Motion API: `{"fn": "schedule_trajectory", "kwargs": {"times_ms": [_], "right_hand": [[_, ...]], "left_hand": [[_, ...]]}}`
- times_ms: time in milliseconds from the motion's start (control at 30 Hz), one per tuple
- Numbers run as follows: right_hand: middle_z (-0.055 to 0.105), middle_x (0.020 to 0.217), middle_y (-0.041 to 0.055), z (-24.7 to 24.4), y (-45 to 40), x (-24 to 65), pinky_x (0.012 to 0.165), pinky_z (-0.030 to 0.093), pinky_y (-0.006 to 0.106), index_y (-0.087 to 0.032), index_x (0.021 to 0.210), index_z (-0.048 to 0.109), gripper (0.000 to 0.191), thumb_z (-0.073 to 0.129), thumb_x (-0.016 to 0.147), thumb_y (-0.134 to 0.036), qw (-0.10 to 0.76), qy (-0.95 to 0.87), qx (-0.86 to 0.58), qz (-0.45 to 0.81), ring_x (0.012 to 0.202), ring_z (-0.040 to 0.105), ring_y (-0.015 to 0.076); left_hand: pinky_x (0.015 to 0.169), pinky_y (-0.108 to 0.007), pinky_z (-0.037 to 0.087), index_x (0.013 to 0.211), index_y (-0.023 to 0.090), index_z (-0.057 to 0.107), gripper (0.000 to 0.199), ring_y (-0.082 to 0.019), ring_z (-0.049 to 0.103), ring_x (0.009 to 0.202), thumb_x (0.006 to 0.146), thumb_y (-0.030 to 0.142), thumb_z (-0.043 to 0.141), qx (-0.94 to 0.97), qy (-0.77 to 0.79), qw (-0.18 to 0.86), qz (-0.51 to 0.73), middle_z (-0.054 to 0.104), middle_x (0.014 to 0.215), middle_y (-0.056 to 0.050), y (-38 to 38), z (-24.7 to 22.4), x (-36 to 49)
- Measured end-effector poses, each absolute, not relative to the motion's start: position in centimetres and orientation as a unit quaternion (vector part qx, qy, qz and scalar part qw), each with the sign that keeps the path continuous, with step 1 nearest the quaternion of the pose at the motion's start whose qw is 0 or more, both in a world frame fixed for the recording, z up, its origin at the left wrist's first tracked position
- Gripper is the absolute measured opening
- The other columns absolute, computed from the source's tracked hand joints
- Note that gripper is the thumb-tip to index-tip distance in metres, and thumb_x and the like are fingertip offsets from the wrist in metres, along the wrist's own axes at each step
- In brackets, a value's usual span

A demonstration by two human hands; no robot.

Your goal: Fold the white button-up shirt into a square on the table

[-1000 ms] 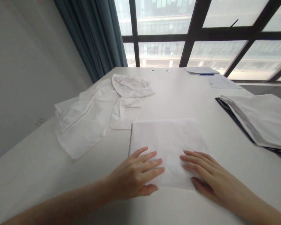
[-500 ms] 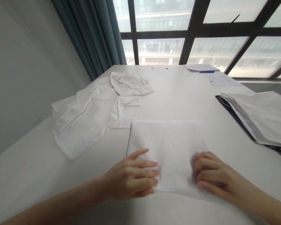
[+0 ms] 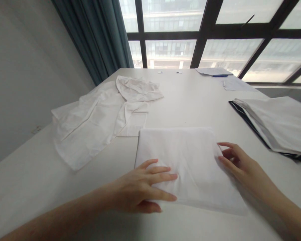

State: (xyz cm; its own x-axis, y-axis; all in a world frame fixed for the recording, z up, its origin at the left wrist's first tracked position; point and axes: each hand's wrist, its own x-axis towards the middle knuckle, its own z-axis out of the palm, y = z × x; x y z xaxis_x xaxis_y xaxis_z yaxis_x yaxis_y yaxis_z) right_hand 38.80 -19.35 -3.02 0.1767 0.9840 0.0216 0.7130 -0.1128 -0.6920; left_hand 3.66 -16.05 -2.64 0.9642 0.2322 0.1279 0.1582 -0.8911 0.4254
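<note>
A folded white cloth (image 3: 190,147) lies on the white table in front of me, lightly creased near its middle. My left hand (image 3: 145,185) rests on the cloth's lower left part with its fingers spread. At the right edge of the cloth is my right hand (image 3: 237,162). Its forefinger and thumb tips are apart at that edge, and the other fingers curl inward, partly hidden. No fold of cloth shows between them.
A loosely spread white garment (image 3: 90,120) covers the table's left side. To the right lies a stack of folded white fabric (image 3: 278,124) over a black striped piece. Papers (image 3: 213,71) and a blue pen (image 3: 219,76) are at the far edge, by the window.
My right hand has moved up and outward along the cloth's right side, and its thumb and forefinger have parted. My left hand's fingers have spread wider on the cloth.
</note>
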Motion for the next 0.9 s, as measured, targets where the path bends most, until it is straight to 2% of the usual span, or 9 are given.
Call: {"fn": "schedule_trajectory", "kwargs": {"times_ms": [100, 167, 233, 333, 400, 500, 733, 800, 900], "right_hand": [[0.061, 0.074, 0.0003, -2.8, -19.6, 38.6, 0.053, 0.043, 0.029, -0.023, 0.124, 0.055, 0.052, 0.056, 0.085, -0.057, 0.304, -0.593, -0.701, 0.256, 0.058, 0.054, 0.0167], [0.052, 0.064, -0.0037, -2.6, -19.8, 38.4, 0.05, 0.038, 0.027, -0.024, 0.125, 0.055, 0.053, 0.057, 0.084, -0.058, 0.304, -0.588, -0.698, 0.272, 0.054, 0.047, 0.0152], [0.048, 0.06, -0.0055, -2.4, -20.0, 38.0, 0.048, 0.035, 0.026, -0.025, 0.126, 0.055, 0.056, 0.06, 0.082, -0.059, 0.306, -0.575, -0.695, 0.303, 0.052, 0.044, 0.0146], [0.057, 0.064, -0.0032, -2.0, -20.2, 37.4, 0.048, 0.035, 0.027, -0.025, 0.128, 0.055, 0.063, 0.064, 0.077, -0.062, 0.323, -0.547, -0.692, 0.341, 0.053, 0.047, 0.0151], [0.062, 0.068, -0.001, -1.7, -20.3, 37.5, 0.05, 0.038, 0.028, -0.024, 0.128, 0.056, 0.066, 0.066, 0.075, -0.063, 0.319, -0.543, -0.69, 0.357, 0.055, 0.05, 0.0161], [0.062, 0.067, -0.0009, -1.4, -20.2, 38.3, 0.052, 0.041, 0.028, -0.025, 0.127, 0.057, 0.065, 0.068, 0.075, -0.062, 0.285, -0.564, -0.682, 0.367, 0.057, 0.053, 0.0171], [0.056, 0.065, -0.0032, -1.5, -19.9, 40.1, 0.055, 0.042, 0.029, -0.028, 0.128, 0.057, 0.06, 0.065, 0.078, -0.06, 0.212, -0.627, -0.671, 0.335, 0.057, 0.052, 0.0162], [0.056, 0.065, -0.0033, -1.4, -20.0, 40.0, 0.056, 0.043, 0.029, -0.028, 0.129, 0.056, 0.061, 0.065, 0.078, -0.059, 0.208, -0.631, -0.666, 0.339, 0.058, 0.053, 0.0168], [0.056, 0.064, -0.0034, -1.0, -19.9, 39.6, 0.056, 0.044, 0.03, -0.027, 0.129, 0.056, 0.061, 0.066, 0.077, -0.058, 0.2, -0.633, -0.665, 0.342, 0.058, 0.053, 0.0172]], "left_hand": [[0.123, -0.041, 0.007, 0.126, 0.033, 0.063, 0.031, -0.023, 0.039, 0.142, 0.097, 0.043, 0.054, 0.962, 0.092, 0.243, 0.082, 0.047, 0.151, -0.002, -16.0, -2.1, 3.6], [0.123, -0.04, 0.009, 0.124, 0.031, 0.064, 0.029, -0.022, 0.044, 0.139, 0.098, 0.041, 0.054, 0.946, 0.091, 0.291, 0.107, 0.058, 0.142, -0.002, -16.0, -2.0, 3.5], [0.122, -0.038, 0.016, 0.123, 0.026, 0.063, 0.027, -0.018, 0.06, 0.124, 0.102, 0.034, 0.048, 0.916, 0.113, 0.345, 0.17, 0.073, 0.118, -0.002, -15.8, -2.2, 3.4], [0.116, -0.033, 0.03, 0.119, 0.023, 0.061, 0.025, -0.011, 0.072, 0.093, 0.102, 0.02, 0.043, 0.88, 0.2, 0.325, 0.282, 0.077, 0.092, 0.001, -15.1, -3.0, 3.2], [0.113, -0.035, 0.033, 0.118, 0.023, 0.062, 0.025, -0.012, 0.07, 0.098, 0.1, 0.017, 0.046, 0.88, 0.272, 0.234, 0.312, 0.075, 0.103, -0.001, -14.5, -3.7, 3.1], [0.113, -0.043, 0.033, 0.125, 0.023, 0.06, 0.029, -0.02, 0.058, 0.124, 0.099, 0.021, 0.047, 0.892, 0.337, 0.126, 0.273, 0.065, 0.129, -0.008, -13.7, -4.3, 2.7], [0.116, -0.058, 0.022, 0.151, 0.025, 0.035, 0.08, -0.036, 0.022, 0.148, 0.087, 0.069, 0.053, 0.941, 0.32, 0.076, 0.072, 0.031, 0.159, -0.015, -13.8, -4.3, 2.1], [0.116, -0.059, 0.021, 0.151, 0.027, 0.036, 0.082, -0.038, 0.021, 0.148, 0.085, 0.072, 0.051, 0.944, 0.316, 0.074, 0.064, 0.03, 0.159, -0.015, -13.8, -4.2, 2.1], [0.117, -0.059, 0.018, 0.146, 0.031, 0.045, 0.066, -0.037, 0.023, 0.148, 0.09, 0.067, 0.05, 0.952, 0.284, 0.08, 0.076, 0.033, 0.159, -0.012, -14.1, -3.6, 2.4]]}}
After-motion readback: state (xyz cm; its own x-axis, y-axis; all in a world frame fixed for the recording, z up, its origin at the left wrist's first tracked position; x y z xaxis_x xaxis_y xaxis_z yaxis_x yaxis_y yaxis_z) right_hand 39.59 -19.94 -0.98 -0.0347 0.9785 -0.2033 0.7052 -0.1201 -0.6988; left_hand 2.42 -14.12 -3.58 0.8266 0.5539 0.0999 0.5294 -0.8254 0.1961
